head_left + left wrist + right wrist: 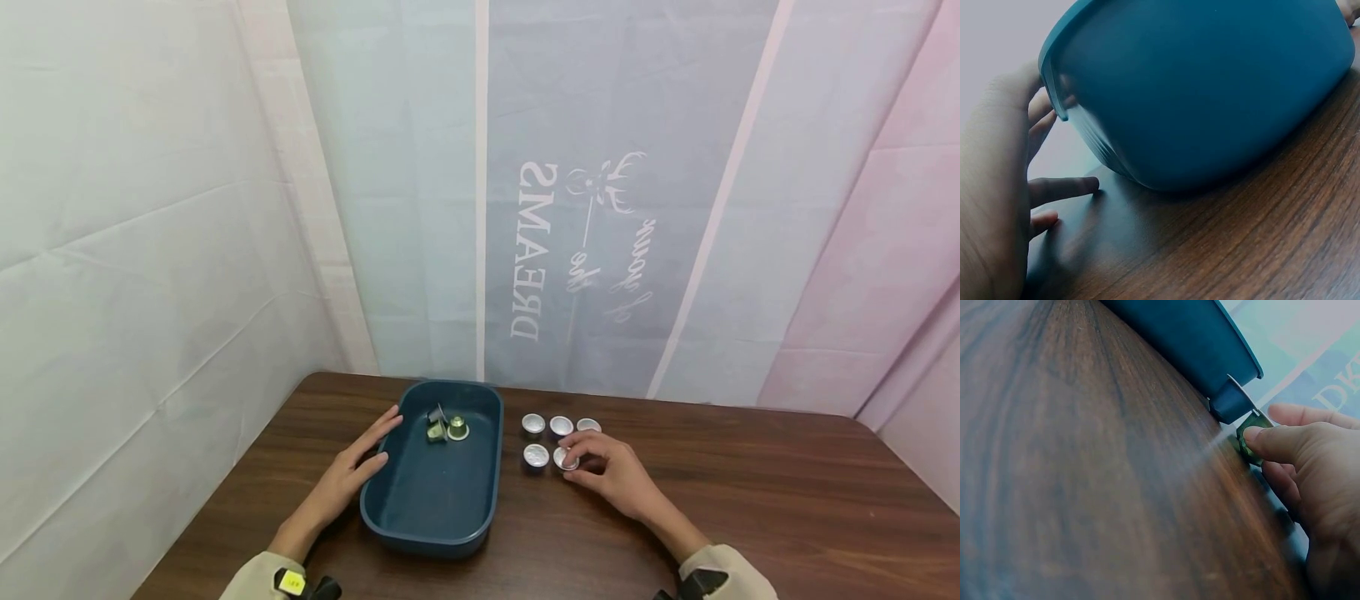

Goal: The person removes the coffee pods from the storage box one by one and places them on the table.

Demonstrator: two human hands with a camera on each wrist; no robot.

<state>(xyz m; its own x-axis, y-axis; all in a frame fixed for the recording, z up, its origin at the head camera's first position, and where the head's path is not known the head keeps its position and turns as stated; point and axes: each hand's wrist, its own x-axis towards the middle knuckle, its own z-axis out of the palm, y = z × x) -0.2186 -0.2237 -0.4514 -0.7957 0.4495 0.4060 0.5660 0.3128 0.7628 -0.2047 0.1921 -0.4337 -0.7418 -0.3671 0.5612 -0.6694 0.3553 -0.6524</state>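
Note:
A blue tray (431, 537) stands on the table, with a few coffee capsules (457, 427) lying in its far part. My left hand (352, 471) rests on the tray's left rim with its fingers spread; in the left wrist view, some of its fingers reach below the rim beside the wall. To the right of the tray, my right hand (617, 475) pinches a green coffee capsule (1248, 435) between thumb and fingers. That capsule's foil lid faces up, and it sits low at the table. A dark blue capsule (1230, 407) is just beside it.
Several foil-topped capsules stand in two rows right of the tray, among them a far-left capsule (532, 425) and a near-left capsule (536, 457). A printed cloth (420, 208) hangs behind the brown wooden table (750, 492), and a white cloth (150, 292) at its left.

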